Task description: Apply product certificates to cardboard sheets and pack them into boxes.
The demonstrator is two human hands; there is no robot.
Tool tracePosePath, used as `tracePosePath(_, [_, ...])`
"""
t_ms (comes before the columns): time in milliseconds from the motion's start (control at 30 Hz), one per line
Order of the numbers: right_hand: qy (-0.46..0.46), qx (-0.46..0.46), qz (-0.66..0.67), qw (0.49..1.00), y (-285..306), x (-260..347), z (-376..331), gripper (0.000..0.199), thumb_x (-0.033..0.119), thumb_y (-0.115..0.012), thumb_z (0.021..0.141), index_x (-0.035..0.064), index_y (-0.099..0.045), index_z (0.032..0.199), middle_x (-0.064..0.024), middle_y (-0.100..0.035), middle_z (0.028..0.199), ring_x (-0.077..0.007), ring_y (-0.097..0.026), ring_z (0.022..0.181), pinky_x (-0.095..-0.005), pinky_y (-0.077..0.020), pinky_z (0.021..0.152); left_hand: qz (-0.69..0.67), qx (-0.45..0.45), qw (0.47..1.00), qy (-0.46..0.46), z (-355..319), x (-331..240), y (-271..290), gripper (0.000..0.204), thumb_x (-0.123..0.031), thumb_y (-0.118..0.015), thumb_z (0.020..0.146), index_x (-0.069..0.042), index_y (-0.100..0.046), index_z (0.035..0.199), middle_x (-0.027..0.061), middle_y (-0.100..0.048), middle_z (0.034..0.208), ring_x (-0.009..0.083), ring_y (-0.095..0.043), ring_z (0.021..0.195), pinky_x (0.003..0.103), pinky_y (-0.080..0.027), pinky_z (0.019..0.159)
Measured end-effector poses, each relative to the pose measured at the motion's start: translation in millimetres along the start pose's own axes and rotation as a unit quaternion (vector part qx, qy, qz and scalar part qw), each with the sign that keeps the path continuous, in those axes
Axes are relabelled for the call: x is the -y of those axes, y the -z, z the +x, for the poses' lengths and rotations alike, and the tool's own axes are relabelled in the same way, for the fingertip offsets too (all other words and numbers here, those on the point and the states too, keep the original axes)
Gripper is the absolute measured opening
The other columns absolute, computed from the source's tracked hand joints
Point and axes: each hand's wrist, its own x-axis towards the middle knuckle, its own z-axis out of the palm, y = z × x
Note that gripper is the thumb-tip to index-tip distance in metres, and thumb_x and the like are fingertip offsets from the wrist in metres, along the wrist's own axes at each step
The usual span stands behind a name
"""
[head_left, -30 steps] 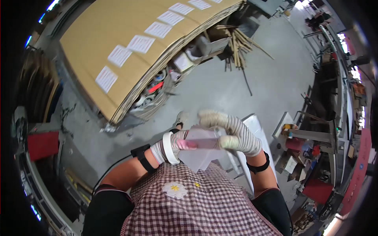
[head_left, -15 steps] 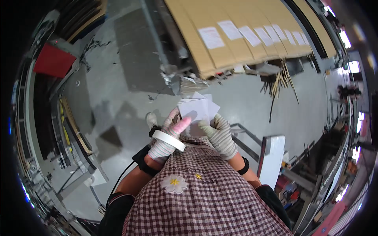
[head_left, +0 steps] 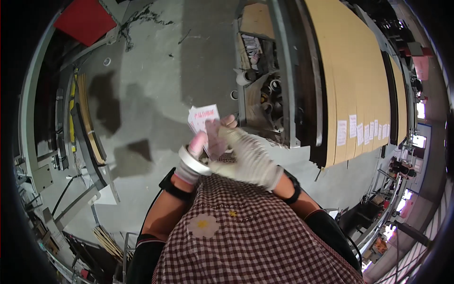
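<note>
My left hand (head_left: 196, 145), in a pale striped glove with pinkish fingertips, is closed on a small stack of white paper slips (head_left: 204, 114). Red print shows on the top slip. A roll of white tape (head_left: 191, 163) hangs round the same hand near the wrist like a bangle. My right hand (head_left: 253, 158), gloved too, lies across the lower right side of the slips. Motion smears its fingers, so whether they pinch a slip is unclear. Both hands are in front of my checked apron (head_left: 236, 208).
To the right, a long stack of brown cardboard sheets (head_left: 354, 71) carries a row of white papers (head_left: 341, 132). Beside it, a metal-framed shelf (head_left: 241, 97) holds rolls and scraps. A red panel (head_left: 85, 21) is at the far left, and long strips (head_left: 87, 123) stand below it.
My view has turned left, so the cardboard stack now appears further right. The slips went from fanned and blank-looking to bunched with red print showing. My right hand swung across toward the left.
</note>
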Motion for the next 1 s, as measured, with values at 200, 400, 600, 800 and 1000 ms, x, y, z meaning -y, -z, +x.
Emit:
tracePosePath(200, [0.021,-0.196,0.277,0.94,56.5,-19.0,86.5,0.054,0.024,-0.064,0.08,-0.0033,-0.046,0.123,-0.0157,-0.056,0.099,-0.0218,-0.056,0.086,-0.0331,-0.0477,0.075,-0.116,0.032,0.992,-0.027,68.8,-66.0,12.5,0.077,-0.052,-0.06,0.077,-0.002,-0.036,0.131,0.0235,-0.044,0.129,0.0384,-0.05,0.113,0.048,-0.042,0.097])
tracePosePath(400, [0.096,0.084,0.179,0.976,87.2,-71.4,216.0,0.05,0.041,-0.057,0.086,0.0019,-0.056,0.116,-0.0169,-0.057,0.114,-0.0267,-0.055,0.106,-0.0345,-0.0431,0.091,-0.029,-0.096,0.994,0.047,131.6,-102.1,19.3,0.087,-0.064,-0.059,0.071,0.002,-0.043,0.126,0.0201,-0.062,0.102,0.034,-0.061,0.098,0.043,-0.05,0.086])
tracePosePath(600, [-0.127,-0.096,0.46,0.874,94.6,-152.5,287.0,0.055,0.03,-0.066,0.083,0.0006,-0.043,0.123,-0.0074,-0.054,0.105,-0.016,-0.053,0.1,-0.0287,-0.0438,0.086,-0.114,-0.127,0.985,-0.006,229.5,-125.7,80.6,0.087,-0.047,-0.071,0.063,-0.001,-0.04,0.131,0.0179,-0.058,0.106,0.0277,-0.058,0.097,0.037,-0.046,0.086])
tracePosePath(800, [-0.27,-0.034,0.583,0.766,64.3,-206.1,339.0,0.05,0.016,-0.063,0.083,-0.0041,-0.044,0.125,-0.0095,-0.055,0.113,-0.0154,-0.054,0.102,-0.0283,-0.0446,0.087,-0.029,-0.12,0.987,0.105,332.0,-124.7,168.4,0.078,-0.031,-0.068,0.071,-0.006,-0.033,0.136,0.0115,-0.055,0.109,0.0255,-0.051,0.107,0.039,-0.043,0.094])
tracePosePath(1000, [-0.313,-0.134,0.563,0.753,43.9,-316.8,389.4,0.017,0.008,-0.063,0.075,0.0019,-0.061,0.09,0.0015,-0.059,0.079,-0.0089,-0.053,0.066,-0.0215,-0.0445,0.06,0.289,0.038,0.95,0.11,404.7,-102.2,271.4,0.059,-0.019,-0.054,0.085,-0.01,-0.032,0.138,0.0118,-0.047,0.13,0.0248,-0.045,0.119,0.042,-0.033,0.102])
